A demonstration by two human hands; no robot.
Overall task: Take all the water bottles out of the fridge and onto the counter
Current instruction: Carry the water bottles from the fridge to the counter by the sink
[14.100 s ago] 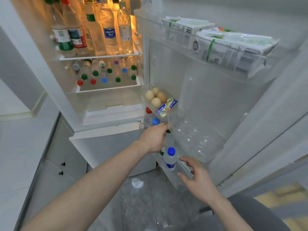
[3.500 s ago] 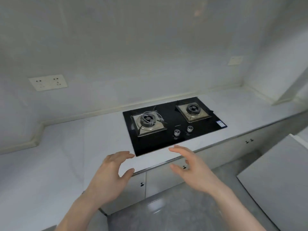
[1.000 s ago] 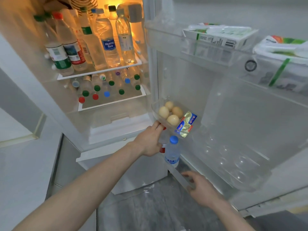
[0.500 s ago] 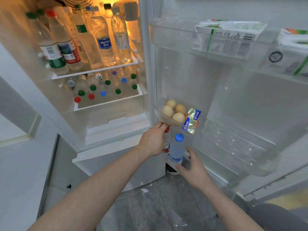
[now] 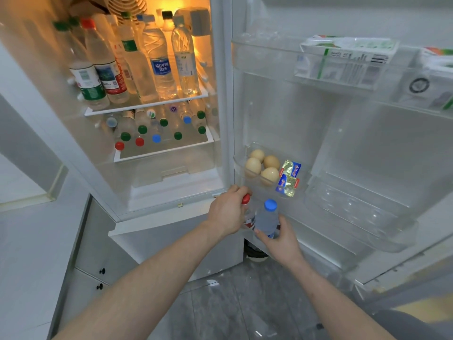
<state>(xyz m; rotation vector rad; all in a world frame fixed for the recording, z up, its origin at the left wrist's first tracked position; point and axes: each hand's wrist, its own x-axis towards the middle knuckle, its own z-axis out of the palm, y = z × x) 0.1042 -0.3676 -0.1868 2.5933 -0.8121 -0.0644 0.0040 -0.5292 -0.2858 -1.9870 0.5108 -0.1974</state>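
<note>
While the left hand [image 5: 226, 212] grips a red-capped bottle [image 5: 246, 207], the right hand [image 5: 282, 239] clasps a blue-capped bottle [image 5: 266, 218].

Upper fridge shelf [image 5: 147, 104] carries upright bottles [image 5: 159, 67]; lower shelf [image 5: 164, 150] carries more bottles [image 5: 157, 128]
</note>
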